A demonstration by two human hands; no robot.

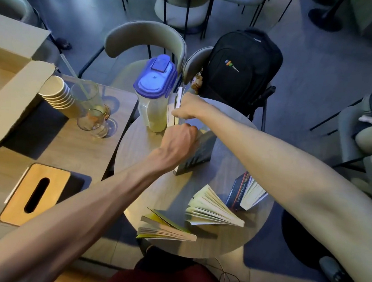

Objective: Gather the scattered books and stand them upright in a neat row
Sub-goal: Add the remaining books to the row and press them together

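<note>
round tabletop (pixel 138 149), left to right: jug (pixel 154 96); pale books (pixel 174 109) upright beside it, right hand (pixel 189 106) closed on them; left hand (pixel 179 140) gripping upright dark book (pixel 198 156); three books fanned open near front edge: yellow book (pixel 164 229), white book (pixel 210 209), blue book (pixel 245 193).

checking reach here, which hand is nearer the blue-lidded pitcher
Right. The right hand is at the pale books right beside the pitcher; the left hand sits lower on the dark book, farther away.

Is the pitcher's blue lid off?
No, the blue lid sits closed on top of the pitcher, which stands on the round table.
</note>
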